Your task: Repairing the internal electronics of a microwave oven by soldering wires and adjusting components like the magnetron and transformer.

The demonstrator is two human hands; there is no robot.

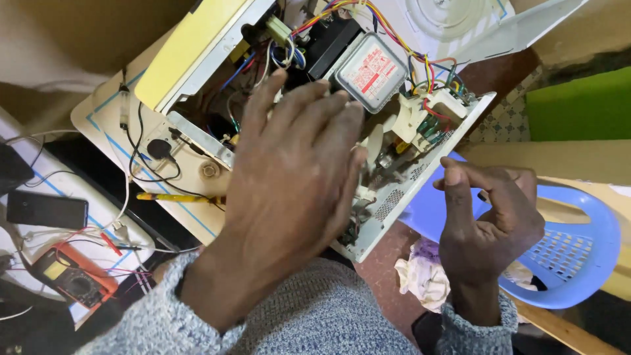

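An opened microwave oven (197,46) lies with its cover off, showing coloured wires (394,36), a metal magnetron box (371,69) and a white perforated chassis edge (394,197). My left hand (289,171) hovers flat over the oven's innards, fingers spread and pointing away, holding nothing. My right hand (486,217) is to the right of the chassis, fingers curled with thumb and fingertips pinched on a small dark part (483,195), too small to identify.
A yellow-handled screwdriver (174,197) lies on the white panel at left. An orange multimeter (72,279) and a black phone (46,210) sit at far left. A blue plastic chair (565,256) and a crumpled cloth (420,276) are at right.
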